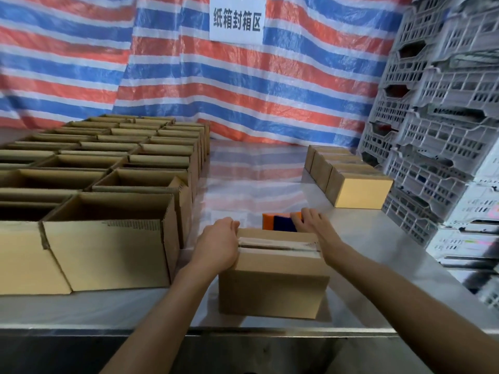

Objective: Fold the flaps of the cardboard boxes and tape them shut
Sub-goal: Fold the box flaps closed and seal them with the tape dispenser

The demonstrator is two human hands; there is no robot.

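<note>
Cardboard box [272,284], edge in left hand [219,245]

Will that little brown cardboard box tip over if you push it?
Probably not: the small brown cardboard box sits flat and wide, so it likely slides on the smooth metal table. Taped shut, its top probably stays stiff.

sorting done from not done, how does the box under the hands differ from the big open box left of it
The taped box has its flaps folded flat with tape along the seam; the open box has its top open, inside showing. The left hand grips the taped box; no hand touches the open box. The open box looks larger than the taped box. Both are plain brown cardboard.
</note>
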